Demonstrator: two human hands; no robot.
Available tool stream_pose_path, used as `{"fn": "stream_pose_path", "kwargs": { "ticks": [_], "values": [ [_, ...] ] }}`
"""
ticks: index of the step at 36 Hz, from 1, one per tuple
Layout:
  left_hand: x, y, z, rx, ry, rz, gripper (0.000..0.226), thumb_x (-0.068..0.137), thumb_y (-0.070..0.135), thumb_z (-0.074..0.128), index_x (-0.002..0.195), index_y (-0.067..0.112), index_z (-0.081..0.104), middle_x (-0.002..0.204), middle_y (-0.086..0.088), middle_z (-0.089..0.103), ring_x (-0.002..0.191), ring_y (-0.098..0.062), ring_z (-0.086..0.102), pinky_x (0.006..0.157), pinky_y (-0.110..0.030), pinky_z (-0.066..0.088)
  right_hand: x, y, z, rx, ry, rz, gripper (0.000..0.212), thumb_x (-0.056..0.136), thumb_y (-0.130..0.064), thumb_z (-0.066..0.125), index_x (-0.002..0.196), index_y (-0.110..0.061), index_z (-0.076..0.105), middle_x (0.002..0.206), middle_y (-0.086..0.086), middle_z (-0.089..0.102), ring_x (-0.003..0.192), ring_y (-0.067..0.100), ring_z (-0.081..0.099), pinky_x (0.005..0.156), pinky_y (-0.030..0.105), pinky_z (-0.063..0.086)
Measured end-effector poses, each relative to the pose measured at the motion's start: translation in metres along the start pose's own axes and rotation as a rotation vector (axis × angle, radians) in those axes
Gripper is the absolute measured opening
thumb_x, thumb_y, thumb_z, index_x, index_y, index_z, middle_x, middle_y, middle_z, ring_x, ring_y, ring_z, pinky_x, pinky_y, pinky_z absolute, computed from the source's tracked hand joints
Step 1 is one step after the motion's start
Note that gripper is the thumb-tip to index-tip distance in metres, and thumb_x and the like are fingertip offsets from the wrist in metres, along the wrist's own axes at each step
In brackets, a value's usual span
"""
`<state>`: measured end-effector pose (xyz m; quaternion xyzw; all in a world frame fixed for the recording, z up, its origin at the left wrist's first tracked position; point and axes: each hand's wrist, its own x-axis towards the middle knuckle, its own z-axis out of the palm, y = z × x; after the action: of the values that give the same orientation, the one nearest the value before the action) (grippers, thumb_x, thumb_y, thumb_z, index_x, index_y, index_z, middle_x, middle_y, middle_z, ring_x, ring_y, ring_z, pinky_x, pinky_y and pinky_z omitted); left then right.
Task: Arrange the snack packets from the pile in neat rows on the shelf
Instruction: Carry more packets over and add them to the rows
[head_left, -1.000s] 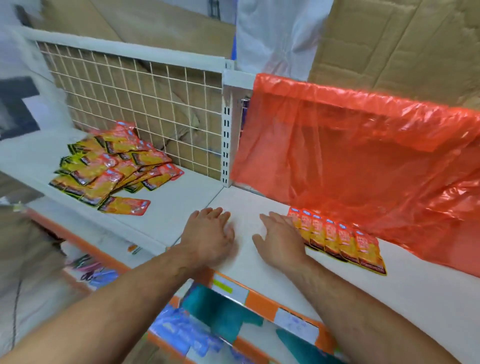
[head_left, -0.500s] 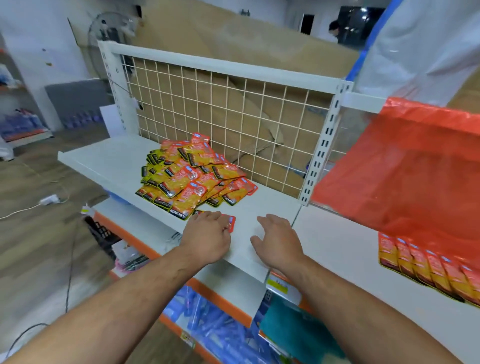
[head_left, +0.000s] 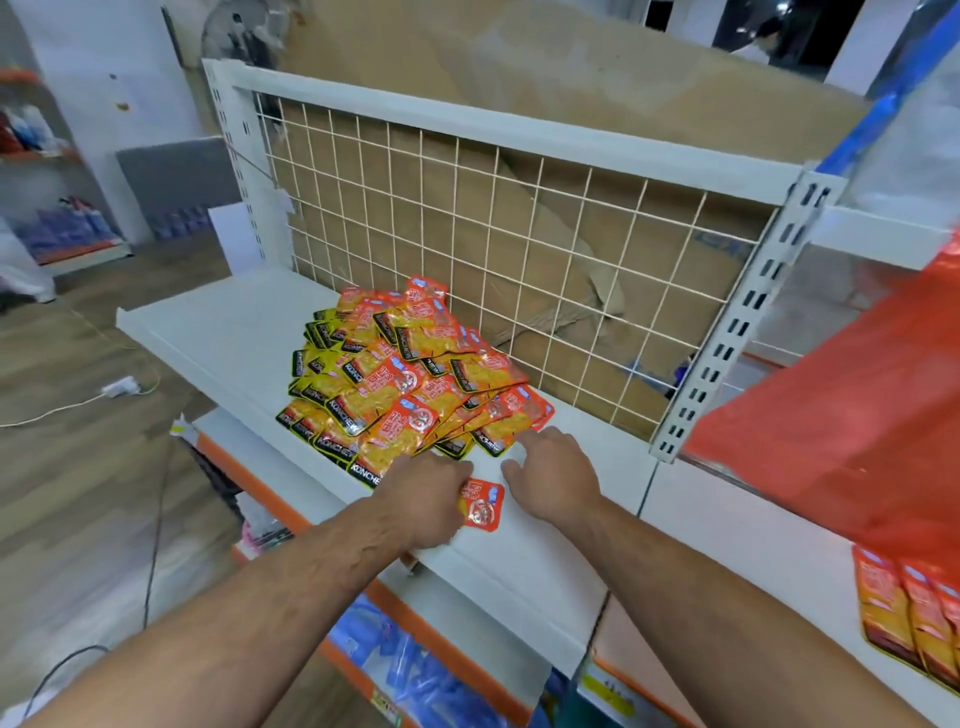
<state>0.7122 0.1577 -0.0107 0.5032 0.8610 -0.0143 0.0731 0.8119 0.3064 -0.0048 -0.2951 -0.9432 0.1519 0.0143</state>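
A pile of orange and yellow snack packets (head_left: 400, 379) lies on the white shelf (head_left: 234, 338), against the wire grid back. One loose packet (head_left: 483, 506) lies flat in front of the pile. My left hand (head_left: 423, 499) rests palm down over its left part, fingers reaching the pile's front edge. My right hand (head_left: 553, 473) hovers just right of it, fingers spread and pointing at the pile's right corner. A neat row of packets (head_left: 909, 618) lies on the adjoining shelf section at the far right.
A red plastic sheet (head_left: 841, 415) hangs over the right shelf section. The wire grid (head_left: 519, 249) and a slotted upright (head_left: 727, 332) bound the back. Lower shelves hold blue packs (head_left: 415, 675). A cable and plug (head_left: 119, 387) lie on the wooden floor at left.
My view has swung left from the arranged row to the pile. Both hands travelled left along the shelf; the left now covers the loose packet, and the right has reached the pile's corner.
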Motion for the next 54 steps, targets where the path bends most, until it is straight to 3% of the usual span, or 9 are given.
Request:
{"fn": "stream_pose_path", "kwargs": {
  "ticks": [8, 14, 20, 30, 35, 40, 45, 50, 54],
  "values": [
    [0.035, -0.006, -0.005, 0.008, -0.018, -0.017, 0.057, 0.067, 0.058, 0.074, 0.105, 0.018, 0.062, 0.103, -0.004, 0.06, 0.1, -0.025, 0.054, 0.07, -0.032, 0.037, 0.053, 0.01, 0.009, 0.008, -0.069, 0.002, 0.056, 0.093, -0.061, 0.043, 0.146, -0.045, 0.035, 0.151, 0.006, 0.036, 0.123, 0.033, 0.05, 0.099, 0.04, 0.045],
    [0.048, -0.004, -0.005, -0.093, -0.077, -0.097, 0.058, 0.066, 0.065, 0.073, 0.097, 0.021, 0.055, 0.09, 0.0, 0.062, 0.081, -0.023, 0.057, 0.063, -0.033, 0.042, 0.07, 0.016, 0.016, 0.025, -0.054, 0.027, 0.052, 0.092, -0.065, 0.039, 0.134, -0.035, 0.044, 0.142, 0.007, 0.041, 0.118, 0.03, 0.056, 0.094, 0.041, 0.047],
    [0.054, -0.002, -0.009, -0.13, -0.131, -0.126, 0.059, 0.068, 0.067, 0.071, 0.101, 0.022, 0.052, 0.083, 0.004, 0.055, 0.078, -0.021, 0.053, 0.061, -0.032, 0.039, 0.074, 0.02, 0.012, 0.023, -0.056, 0.054, 0.058, 0.094, -0.062, 0.044, 0.144, -0.035, 0.037, 0.147, 0.007, 0.035, 0.117, 0.03, 0.058, 0.093, 0.039, 0.047],
    [0.055, -0.01, -0.018, -0.465, -0.229, -0.313, 0.017, 0.076, 0.009, 0.056, 0.071, 0.013, 0.041, 0.068, -0.006, 0.045, 0.059, -0.021, 0.049, 0.05, -0.027, 0.033, 0.073, 0.019, -0.006, 0.012, -0.14, 0.155, 0.046, 0.089, -0.023, 0.053, 0.134, -0.028, 0.045, 0.129, 0.012, 0.048, 0.112, 0.03, 0.057, 0.088, 0.037, 0.048],
    [0.045, -0.011, -0.024, -0.712, -0.21, -0.42, 0.02, 0.086, 0.0, 0.055, 0.105, -0.004, 0.056, 0.091, -0.017, 0.06, 0.055, -0.023, 0.068, 0.039, -0.02, 0.038, 0.066, 0.019, -0.014, -0.034, -0.145, 0.195, 0.044, 0.087, -0.041, 0.051, 0.128, -0.027, 0.051, 0.128, 0.01, 0.051, 0.116, 0.029, 0.055, 0.092, 0.038, 0.046],
    [0.036, -0.011, -0.029, -0.853, -0.11, -0.457, 0.021, 0.081, -0.006, 0.053, 0.082, 0.013, 0.046, 0.074, -0.012, 0.045, 0.062, -0.033, 0.071, 0.056, -0.034, 0.045, 0.05, 0.02, -0.012, 0.002, -0.122, 0.278, 0.06, 0.082, -0.049, 0.062, 0.129, -0.019, 0.039, 0.123, 0.009, 0.056, 0.112, 0.029, 0.059, 0.086, 0.036, 0.047],
    [0.022, -0.005, -0.029, -1.004, -0.03, -0.516, 0.03, 0.081, -0.01, 0.059, 0.074, 0.015, 0.044, 0.067, -0.007, 0.047, 0.045, -0.022, 0.061, 0.048, -0.03, 0.047, 0.024, 0.03, -0.013, 0.028, -0.171, 0.345, 0.067, 0.078, -0.057, 0.067, 0.123, -0.01, 0.049, 0.12, 0.006, 0.061, 0.109, 0.026, 0.062, 0.085, 0.033, 0.05],
    [0.003, 0.011, -0.032, -1.172, 0.063, -0.551, 0.027, 0.081, -0.009, 0.067, 0.073, 0.009, 0.049, 0.069, -0.006, 0.049, 0.038, -0.013, 0.05, 0.037, -0.02, 0.043, -0.01, 0.039, -0.02, 0.115, -0.177, 0.4, 0.031, 0.083, -0.035, 0.07, 0.09, -0.013, 0.05, 0.105, 0.008, 0.065, 0.098, 0.026, 0.065, 0.069, 0.027, 0.048],
    [-0.009, 0.026, -0.032, -1.287, 0.073, -0.574, 0.019, 0.083, -0.006, 0.069, 0.085, 0.007, 0.057, 0.073, -0.014, 0.06, 0.045, -0.019, 0.053, 0.042, -0.025, 0.049, -0.039, 0.053, -0.021, 0.291, -0.134, 0.497, 0.02, 0.081, -0.016, 0.063, 0.064, -0.01, 0.054, 0.057, 0.005, 0.059, 0.056, 0.023, 0.06, 0.041, 0.022, 0.038]
  ]
}}
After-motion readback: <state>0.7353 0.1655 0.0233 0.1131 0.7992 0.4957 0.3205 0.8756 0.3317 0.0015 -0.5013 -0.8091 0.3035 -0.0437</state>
